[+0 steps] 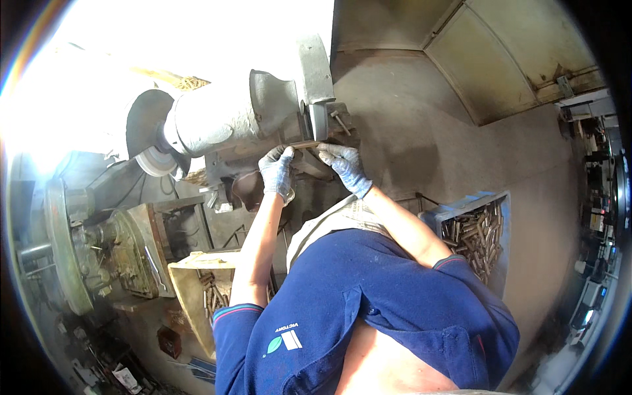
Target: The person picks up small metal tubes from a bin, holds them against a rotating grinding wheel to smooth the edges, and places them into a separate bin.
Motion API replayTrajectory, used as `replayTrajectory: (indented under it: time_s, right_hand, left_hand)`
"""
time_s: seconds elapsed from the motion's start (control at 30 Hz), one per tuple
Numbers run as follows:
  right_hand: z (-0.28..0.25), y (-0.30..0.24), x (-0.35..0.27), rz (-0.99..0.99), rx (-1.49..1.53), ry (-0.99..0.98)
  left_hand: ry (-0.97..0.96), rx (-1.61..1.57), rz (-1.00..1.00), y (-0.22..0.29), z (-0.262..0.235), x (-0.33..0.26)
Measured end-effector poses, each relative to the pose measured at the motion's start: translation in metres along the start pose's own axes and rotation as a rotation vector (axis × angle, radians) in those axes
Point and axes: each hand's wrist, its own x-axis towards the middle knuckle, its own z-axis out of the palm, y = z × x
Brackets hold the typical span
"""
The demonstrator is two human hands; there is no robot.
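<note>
Both my hands wear grey-blue work gloves and meet at the front of a bench grinder (217,115). Between them lies a short, thin metal rod (305,144), roughly level, close under the edge of the right grinding wheel (318,123). My left hand (276,172) pinches the rod's left end between thumb and fingers. At the other end, the fingers of my right hand (346,168) are closed on the rod beside the wheel. Whether the rod touches the wheel cannot be made out.
To the right stands a blue-edged bin (505,227) full of small metal rods. A yellowish bin (186,276) with similar pieces is by my left arm. The grinder's white left wheel (154,162) is exposed. Green machinery (66,247) stands at far left, metal panels (507,56) at upper right.
</note>
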Motion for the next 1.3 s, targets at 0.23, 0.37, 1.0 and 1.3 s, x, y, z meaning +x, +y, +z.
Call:
replayTrajectory:
  time_s: [0.23, 0.37, 1.0, 1.3]
  right_hand:
    - [-0.045, -0.070, -0.064, -0.426, -0.290, 0.045]
    - [-0.063, -0.100, -0.077, -0.432, -0.202, 0.213]
    - [-0.248, -0.063, -0.310, 0.007, 0.323, 1.316]
    - [-0.221, -0.110, -0.248, 0.242, -0.719, 1.063]
  left_hand:
    - [-0.177, 0.221, 0.338, 0.013, 0.009, -0.055]
    - [-0.306, 0.399, 0.552, 0.022, 0.031, -0.066]
    - [-0.759, 0.318, -0.003, -0.033, 0.029, -0.037]
    - [-0.631, 0.310, -0.093, -0.049, -0.007, -0.020]
